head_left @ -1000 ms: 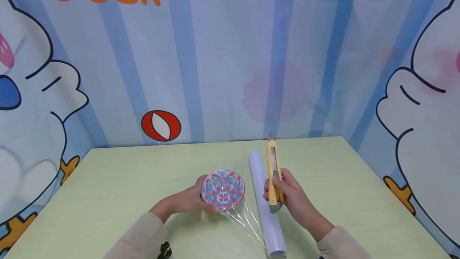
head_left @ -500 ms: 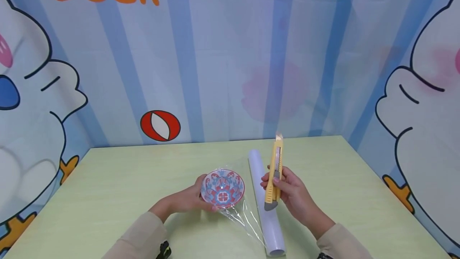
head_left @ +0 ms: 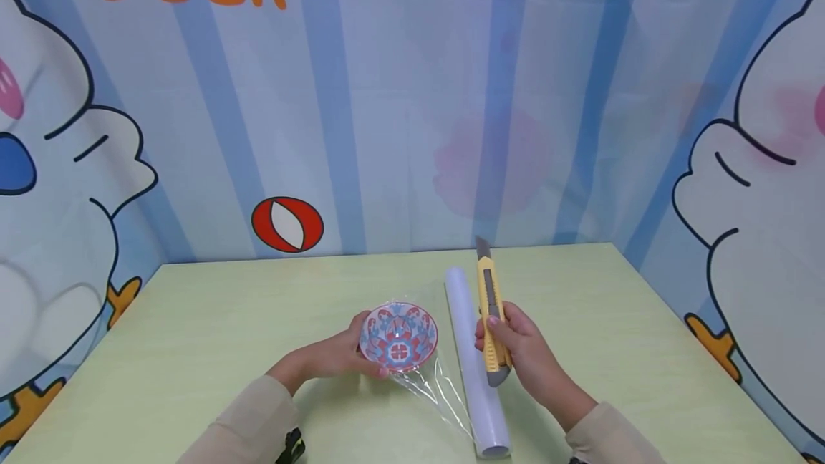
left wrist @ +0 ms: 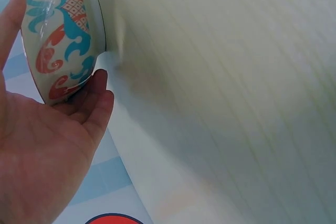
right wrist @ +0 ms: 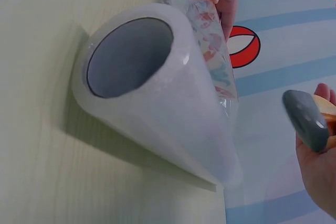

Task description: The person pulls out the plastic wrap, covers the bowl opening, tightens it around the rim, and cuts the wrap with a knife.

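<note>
My left hand [head_left: 331,355] grips a small bowl [head_left: 399,339] with a red and blue pattern, fingers and thumb at its left side. The bowl tilts its mouth toward me, and clear cling film [head_left: 435,391] stretches from it to a white roll [head_left: 475,378] on its right. In the left wrist view the bowl's patterned outside [left wrist: 60,40] shows above the palm. My right hand [head_left: 531,360] holds a yellow utility knife [head_left: 493,328] beside the roll, thumb on the grip and bare blade pointing up and away. The right wrist view shows the knife's grey butt [right wrist: 307,121].
The pale green table [head_left: 225,349] spreads under both hands. A striped blue cartoon backdrop [head_left: 412,106] rises along its back edge and both sides. The roll's hollow end [right wrist: 128,59] faces the right wrist camera.
The knife tipped to the right half a second ago and now leans back left, slightly lower, its blade showing dark. The left hand, bowl and roll hold their places.
</note>
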`<action>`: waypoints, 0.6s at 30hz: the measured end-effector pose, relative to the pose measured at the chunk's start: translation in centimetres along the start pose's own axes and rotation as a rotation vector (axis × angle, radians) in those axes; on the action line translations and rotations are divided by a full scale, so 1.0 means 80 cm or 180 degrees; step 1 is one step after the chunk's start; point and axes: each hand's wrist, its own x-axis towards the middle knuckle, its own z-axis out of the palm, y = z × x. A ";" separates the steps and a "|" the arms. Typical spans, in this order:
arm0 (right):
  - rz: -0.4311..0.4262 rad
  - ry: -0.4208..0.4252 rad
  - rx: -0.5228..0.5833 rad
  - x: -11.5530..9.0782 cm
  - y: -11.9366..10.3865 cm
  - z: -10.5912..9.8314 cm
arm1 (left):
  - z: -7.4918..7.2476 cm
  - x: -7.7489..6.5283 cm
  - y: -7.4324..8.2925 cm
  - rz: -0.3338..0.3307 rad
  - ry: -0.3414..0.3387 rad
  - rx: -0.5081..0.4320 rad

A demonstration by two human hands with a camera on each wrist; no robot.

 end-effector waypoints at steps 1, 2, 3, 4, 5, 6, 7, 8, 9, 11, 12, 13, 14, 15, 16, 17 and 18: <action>0.0049 0.0084 -0.0024 0.000 0.000 0.000 | 0.000 0.000 0.000 -0.0002 -0.0002 0.0006; 0.0092 0.0174 -0.0030 0.000 0.000 0.001 | 0.000 0.000 0.001 -0.0002 -0.0004 0.0015; 0.0130 0.0276 -0.0037 0.001 0.000 0.001 | 0.000 0.000 0.001 -0.0006 -0.0004 0.0019; 0.0145 0.0365 -0.0035 0.001 0.000 0.001 | 0.000 0.000 0.001 -0.0007 -0.0005 0.0022; 0.0162 0.0456 -0.0049 0.001 0.000 0.001 | 0.000 0.000 0.001 -0.0002 -0.0009 0.0019; 0.0188 0.0551 -0.0076 0.001 0.000 0.000 | 0.000 0.000 0.001 0.0003 -0.0011 0.0021; 0.0236 0.0655 -0.0086 0.002 0.001 0.000 | 0.000 0.000 0.002 0.0004 -0.0015 0.0017; 0.0262 0.0725 -0.0104 0.002 0.001 0.000 | 0.000 0.000 0.002 0.0011 -0.0020 0.0014; 0.0294 0.0791 -0.0142 0.002 0.002 -0.001 | 0.000 0.000 0.002 0.0012 -0.0025 0.0014; 0.0380 0.0883 -0.0217 0.002 0.005 -0.002 | 0.000 0.000 0.002 0.0007 -0.0035 0.0016; 0.0415 0.0912 -0.0248 0.002 0.006 -0.002 | 0.000 0.000 0.002 0.0004 -0.0040 0.0015; 0.0434 0.0931 -0.0256 0.002 0.007 -0.002 | 0.000 -0.001 0.002 0.0002 -0.0044 0.0009; 0.0442 0.0937 -0.0249 0.003 0.009 -0.003 | -0.001 -0.001 0.002 0.0000 -0.0046 0.0009; 0.0443 0.0928 -0.0229 0.003 0.010 -0.003 | -0.001 -0.001 0.002 -0.0004 -0.0048 0.0003; 0.0433 0.0915 -0.0182 0.003 0.011 -0.004 | -0.001 -0.001 0.002 -0.0005 -0.0051 -0.0009; 0.0420 0.0893 -0.0129 0.003 0.012 -0.004 | -0.001 -0.001 0.003 -0.0001 -0.0054 -0.0015; 0.0388 0.0847 -0.0074 0.004 0.012 -0.004 | -0.001 -0.001 0.003 0.0000 -0.0054 -0.0018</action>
